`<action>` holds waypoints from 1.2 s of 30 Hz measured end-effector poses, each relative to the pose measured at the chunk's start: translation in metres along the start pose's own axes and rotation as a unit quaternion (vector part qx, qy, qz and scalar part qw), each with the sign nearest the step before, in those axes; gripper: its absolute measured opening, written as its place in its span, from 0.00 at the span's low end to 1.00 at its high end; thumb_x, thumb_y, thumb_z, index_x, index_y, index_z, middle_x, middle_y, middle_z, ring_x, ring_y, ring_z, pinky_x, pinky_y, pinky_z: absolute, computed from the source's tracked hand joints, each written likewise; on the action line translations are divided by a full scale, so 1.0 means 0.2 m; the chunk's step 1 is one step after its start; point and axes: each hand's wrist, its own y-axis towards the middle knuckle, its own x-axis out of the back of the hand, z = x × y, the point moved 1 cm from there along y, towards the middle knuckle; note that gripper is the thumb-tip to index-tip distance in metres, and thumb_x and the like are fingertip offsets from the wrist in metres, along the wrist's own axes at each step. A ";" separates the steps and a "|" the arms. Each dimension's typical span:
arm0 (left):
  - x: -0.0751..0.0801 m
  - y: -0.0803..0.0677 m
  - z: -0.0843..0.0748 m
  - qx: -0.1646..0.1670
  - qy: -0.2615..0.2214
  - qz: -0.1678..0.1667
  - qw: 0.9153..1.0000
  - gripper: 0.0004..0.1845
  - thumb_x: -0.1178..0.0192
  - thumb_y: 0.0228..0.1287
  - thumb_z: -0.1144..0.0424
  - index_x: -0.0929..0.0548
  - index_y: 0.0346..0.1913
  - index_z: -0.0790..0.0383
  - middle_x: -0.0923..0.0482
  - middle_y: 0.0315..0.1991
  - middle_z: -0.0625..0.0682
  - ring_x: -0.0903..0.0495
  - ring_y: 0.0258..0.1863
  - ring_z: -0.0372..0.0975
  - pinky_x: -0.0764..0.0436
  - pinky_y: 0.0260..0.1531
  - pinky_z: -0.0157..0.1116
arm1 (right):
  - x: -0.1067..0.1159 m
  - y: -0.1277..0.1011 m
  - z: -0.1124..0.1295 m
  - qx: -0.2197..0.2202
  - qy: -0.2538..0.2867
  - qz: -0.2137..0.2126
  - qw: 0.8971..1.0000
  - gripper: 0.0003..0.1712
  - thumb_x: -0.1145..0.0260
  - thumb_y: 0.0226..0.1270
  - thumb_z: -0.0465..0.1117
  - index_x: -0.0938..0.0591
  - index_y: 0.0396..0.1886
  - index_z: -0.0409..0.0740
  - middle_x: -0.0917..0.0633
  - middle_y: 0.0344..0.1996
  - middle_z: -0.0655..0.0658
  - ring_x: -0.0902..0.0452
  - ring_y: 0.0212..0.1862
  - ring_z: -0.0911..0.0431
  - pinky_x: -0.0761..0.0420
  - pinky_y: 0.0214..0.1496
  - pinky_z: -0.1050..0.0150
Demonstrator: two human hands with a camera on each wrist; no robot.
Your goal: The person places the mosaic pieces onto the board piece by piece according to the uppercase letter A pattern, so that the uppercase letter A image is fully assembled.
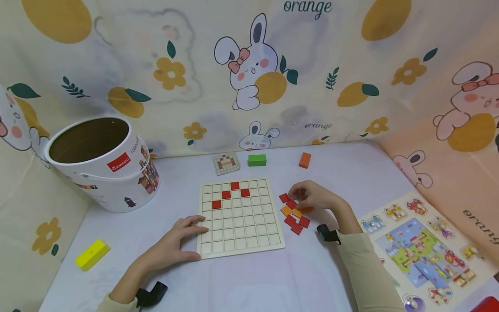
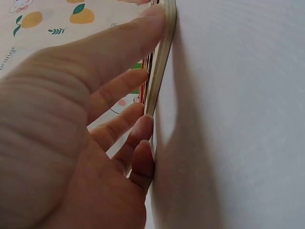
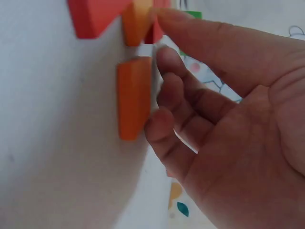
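A cream grid board [image 1: 241, 234] lies mid-table in the head view, with several red square tiles, one at the top [image 1: 234, 185], in its upper cells. My left hand [image 1: 171, 240] rests against the board's left edge, fingers spread and fingertips touching the rim; the left wrist view shows the board's edge [image 2: 162, 62] at the thumb. To the right of the board, my right hand [image 1: 316, 195] reaches over loose red and orange tiles. Thumb and forefinger pinch one red tile [image 1: 291, 203]. Beneath the other curled fingers stands an orange tile [image 3: 134, 98].
At the back are a small pattern card [image 1: 226, 163], a green block [image 1: 257, 160] and an orange block [image 1: 305, 160]. A white bucket [image 1: 117, 186] stands left, above a yellow block [image 1: 92, 255]. A picture puzzle board [image 1: 380, 236] lies right, near my right forearm.
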 end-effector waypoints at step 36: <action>0.00 0.00 0.00 0.026 -0.012 0.005 1.000 0.33 0.24 0.51 0.47 0.20 0.62 0.47 0.39 0.74 0.51 0.45 0.74 0.54 0.39 0.67 0.61 | -0.13 0.18 0.24 0.075 0.053 0.011 0.996 0.10 0.36 0.66 0.29 0.17 0.46 0.35 0.19 0.37 0.44 0.24 0.35 0.51 0.21 0.40 0.64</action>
